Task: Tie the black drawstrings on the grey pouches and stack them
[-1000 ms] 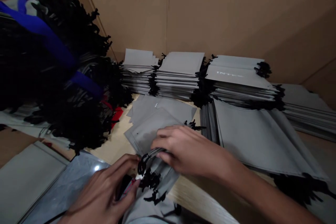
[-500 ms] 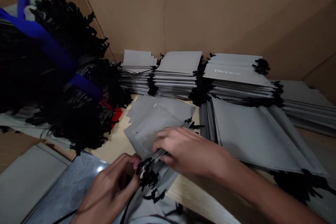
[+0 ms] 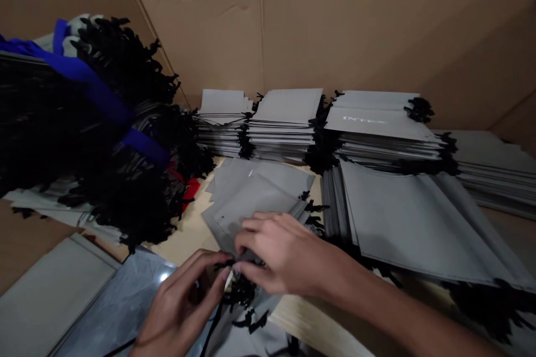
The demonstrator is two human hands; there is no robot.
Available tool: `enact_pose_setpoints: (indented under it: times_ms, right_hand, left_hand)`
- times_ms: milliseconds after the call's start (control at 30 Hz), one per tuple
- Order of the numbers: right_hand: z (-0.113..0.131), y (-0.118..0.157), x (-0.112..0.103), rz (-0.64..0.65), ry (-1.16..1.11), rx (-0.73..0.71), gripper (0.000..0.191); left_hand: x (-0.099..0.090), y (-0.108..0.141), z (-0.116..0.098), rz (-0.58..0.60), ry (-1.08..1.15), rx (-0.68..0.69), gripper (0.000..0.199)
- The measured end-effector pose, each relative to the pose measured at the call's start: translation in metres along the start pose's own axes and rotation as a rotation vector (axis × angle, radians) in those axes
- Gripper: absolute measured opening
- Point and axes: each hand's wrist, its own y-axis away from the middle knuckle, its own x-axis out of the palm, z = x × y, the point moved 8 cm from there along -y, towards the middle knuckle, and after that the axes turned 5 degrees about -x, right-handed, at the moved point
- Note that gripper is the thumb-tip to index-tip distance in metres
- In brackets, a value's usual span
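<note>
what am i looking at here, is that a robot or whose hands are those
No robot: these are a person's own two bare hands, seen from a camera worn on their head, looking forward and down. The left hand pinches black drawstring cords, and the right hand grips a grey pouch. On the light wooden surface lie stacks of similar grey pouches, with a large bundle bound by a blue strap at left, and cardboard walls behind.
</note>
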Motion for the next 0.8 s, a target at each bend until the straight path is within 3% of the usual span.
enact_pose_setpoints:
  times_ms: [167,367,600,700,800]
  right_hand:
    - [-0.004,0.005,0.01,-0.05,0.003,-0.03,0.025]
    - [0.013,0.0,0.017,-0.167,0.245,-0.172,0.023]
    - [0.035,0.003,0.016,-0.254,0.429,-0.321,0.01]
    - [0.037,0.003,0.016,-0.258,0.438,-0.35,0.005]
    - [0.037,0.002,0.015,-0.292,0.452,-0.376,0.01]
  left_hand:
    - [0.0,0.004,0.015,-0.088,0.058,-0.223,0.026]
    - [0.014,0.011,0.038,-0.103,0.328,-0.469,0.044]
    - [0.026,0.012,0.045,-0.069,0.6,-0.567,0.049]
    - [0.023,0.017,0.047,-0.095,0.566,-0.582,0.049]
    - [0.011,0.014,0.043,-0.128,0.43,-0.45,0.048]
